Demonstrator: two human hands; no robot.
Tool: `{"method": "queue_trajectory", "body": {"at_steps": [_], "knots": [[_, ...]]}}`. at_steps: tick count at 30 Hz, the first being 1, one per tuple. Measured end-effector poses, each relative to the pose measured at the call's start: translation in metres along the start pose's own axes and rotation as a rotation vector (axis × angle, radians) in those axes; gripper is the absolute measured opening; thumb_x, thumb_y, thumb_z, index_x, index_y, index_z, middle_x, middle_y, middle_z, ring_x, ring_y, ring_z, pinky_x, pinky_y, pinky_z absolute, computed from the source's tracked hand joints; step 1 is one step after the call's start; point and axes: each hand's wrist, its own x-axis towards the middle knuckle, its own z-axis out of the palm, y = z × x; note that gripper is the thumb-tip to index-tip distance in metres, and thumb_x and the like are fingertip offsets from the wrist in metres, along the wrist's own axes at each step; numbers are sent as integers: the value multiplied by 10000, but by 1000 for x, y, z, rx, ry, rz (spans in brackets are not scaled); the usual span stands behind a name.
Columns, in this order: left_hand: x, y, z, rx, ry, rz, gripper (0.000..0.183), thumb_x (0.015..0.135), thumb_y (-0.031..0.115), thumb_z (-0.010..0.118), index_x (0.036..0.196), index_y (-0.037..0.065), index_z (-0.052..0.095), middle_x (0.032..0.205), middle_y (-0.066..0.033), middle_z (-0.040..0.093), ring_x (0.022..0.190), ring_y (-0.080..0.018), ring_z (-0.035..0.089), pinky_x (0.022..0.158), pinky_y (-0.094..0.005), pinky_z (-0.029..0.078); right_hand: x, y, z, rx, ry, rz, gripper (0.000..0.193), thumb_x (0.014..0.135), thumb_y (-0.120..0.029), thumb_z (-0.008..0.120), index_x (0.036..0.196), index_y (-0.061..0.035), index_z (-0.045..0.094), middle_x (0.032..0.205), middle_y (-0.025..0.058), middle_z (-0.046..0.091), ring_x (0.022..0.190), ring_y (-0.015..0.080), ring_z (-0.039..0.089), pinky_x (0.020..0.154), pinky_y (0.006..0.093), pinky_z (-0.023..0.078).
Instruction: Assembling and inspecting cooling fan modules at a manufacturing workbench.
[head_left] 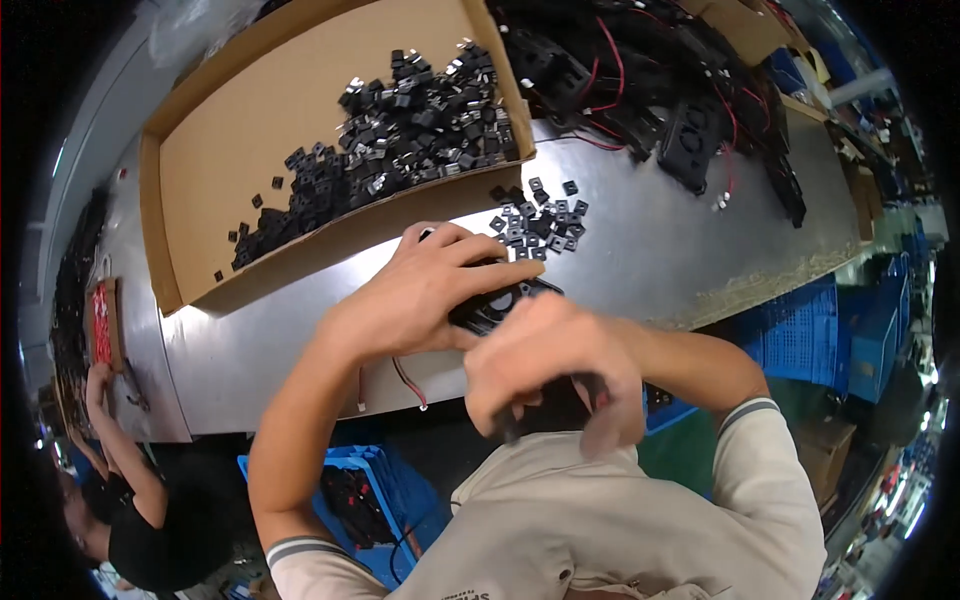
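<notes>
My left hand [425, 285] is spread over a black speaker box [497, 302] on the metal table, its fingers and thumb gripping the box's edges. Thin red and black wires with a small connector [423, 406] trail toward the table's front edge, to the left of the box. My right hand [548, 360] is raised in front of the box, near my chest, and blurred by motion. Its fingers are curled round; a dark, partly red shape shows under them, too smeared to name. Just beyond the box lies a loose pile of small square black pieces [540, 222].
A shallow cardboard box [230, 100] of small black parts with metal tabs stands at the back left. More black speaker boxes [690, 140] with red wires are heaped at the far right. Blue crates [405, 490] sit below the table. At the far left, another person's arm [125, 445] reaches to a tray.
</notes>
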Motion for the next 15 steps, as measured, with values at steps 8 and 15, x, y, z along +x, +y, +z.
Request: {"method": "queue_trajectory", "body": {"at_steps": [8, 15], "knots": [[-14, 56, 20, 0, 265, -434, 831, 604, 257, 863, 1362, 167, 535, 1265, -89, 569, 1176, -323, 507, 1003, -449, 393, -37, -24, -8, 319, 739, -190, 859, 833, -852, 298, 972, -44, 552, 715, 116, 503, 484, 188, 435, 456, 323, 348], [-23, 80, 52, 16, 469, -575, 842, 598, 233, 867, 1367, 165, 531, 1233, -90, 587, 1155, -315, 521, 989, -448, 398, -51, -14, 12, 416, 843, -233, 839, 863, -825, 262, 992, -55, 566, 727, 107, 507, 482, 188, 436, 453, 325, 337]]}}
